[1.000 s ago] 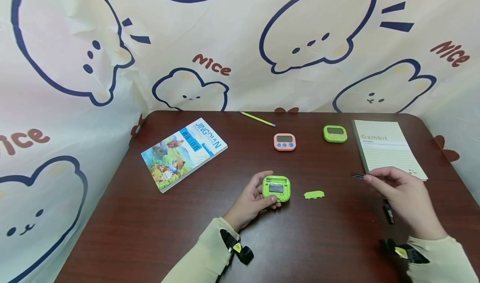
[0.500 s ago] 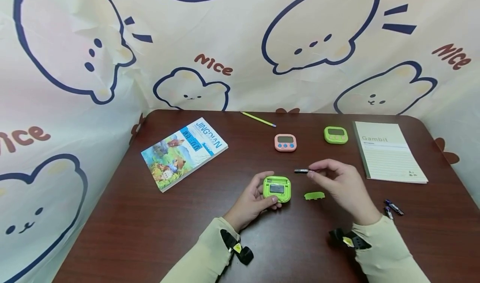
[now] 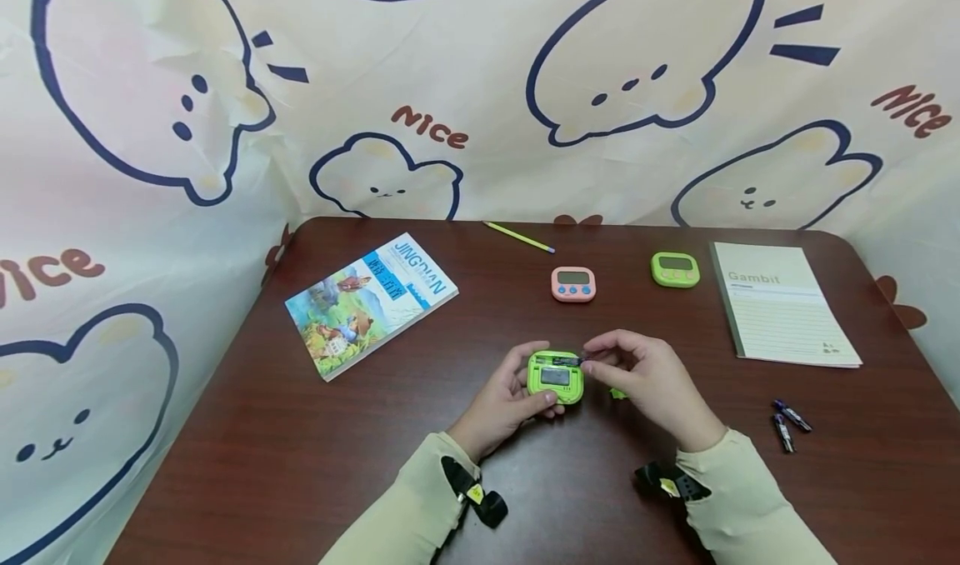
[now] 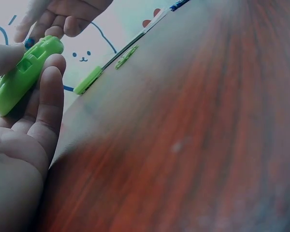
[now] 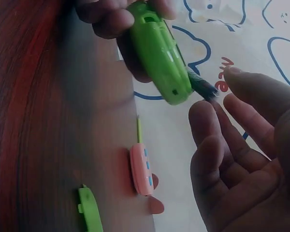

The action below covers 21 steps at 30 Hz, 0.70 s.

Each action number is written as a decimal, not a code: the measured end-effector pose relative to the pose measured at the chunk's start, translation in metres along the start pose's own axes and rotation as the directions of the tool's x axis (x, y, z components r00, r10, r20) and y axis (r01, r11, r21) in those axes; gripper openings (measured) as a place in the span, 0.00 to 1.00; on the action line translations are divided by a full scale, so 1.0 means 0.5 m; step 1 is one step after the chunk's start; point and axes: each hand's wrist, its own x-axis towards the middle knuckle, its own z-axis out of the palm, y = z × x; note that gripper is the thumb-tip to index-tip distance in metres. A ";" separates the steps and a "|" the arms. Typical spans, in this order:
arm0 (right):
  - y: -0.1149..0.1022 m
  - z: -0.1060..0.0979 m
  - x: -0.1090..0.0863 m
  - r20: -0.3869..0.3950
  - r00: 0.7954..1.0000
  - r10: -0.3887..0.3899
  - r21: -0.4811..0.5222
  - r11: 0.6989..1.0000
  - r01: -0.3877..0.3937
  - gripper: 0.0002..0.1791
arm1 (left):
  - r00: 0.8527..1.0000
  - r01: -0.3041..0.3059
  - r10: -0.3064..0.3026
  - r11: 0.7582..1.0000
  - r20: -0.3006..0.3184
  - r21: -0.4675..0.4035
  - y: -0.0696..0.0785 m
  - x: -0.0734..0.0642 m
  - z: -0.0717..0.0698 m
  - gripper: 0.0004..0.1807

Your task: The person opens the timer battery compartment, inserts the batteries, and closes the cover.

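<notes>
I have both hands above the bench (image 3: 285, 465), and since a moment ago the right hand (image 3: 660, 382) has come leftward to meet the left hand (image 3: 501, 407), which has not shifted. The green timer (image 3: 555, 392) sits in the left fingers, gripped with the thumb on its near edge and its opened back facing up, just left of the right fingertips. The loose battery cover (image 5: 88, 208) lies below the right hand, partly hidden by it in the head view. The battery (image 3: 566, 362), held out in the air a moment earlier, now reaches the slot; the right fingers pinch its outer end, and it tilts out of the timer. I judge it's being seated, not yet home. Two spare batteries (image 3: 792, 416) lie well to the right of the right fingers, so I'd call loading only begun.
</notes>
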 end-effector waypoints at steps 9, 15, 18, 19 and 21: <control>0.020 0.000 0.005 -0.024 1.000 0.003 -0.049 0.999 -0.004 0.07 | 1.000 0.010 -0.010 1.000 -0.006 0.005 0.000 -0.001 -0.001 0.38; 0.041 0.017 0.010 0.028 0.998 0.051 0.005 0.999 -0.051 0.07 | 1.000 -0.006 0.006 1.000 0.008 -0.002 -0.002 0.000 0.000 0.38; 0.047 0.022 0.013 0.034 0.998 0.056 0.023 0.998 -0.057 0.07 | 1.000 -0.015 0.015 1.000 0.020 0.006 -0.004 0.000 -0.002 0.38; 0.048 0.024 0.014 0.036 0.998 0.060 0.036 0.997 -0.062 0.07 | 0.999 -0.019 0.018 1.000 0.026 0.012 -0.005 0.000 -0.003 0.38; 0.050 0.025 0.014 0.049 0.995 0.083 0.089 0.992 -0.088 0.08 | 0.999 -0.026 0.025 0.999 0.045 0.024 -0.006 0.000 -0.004 0.38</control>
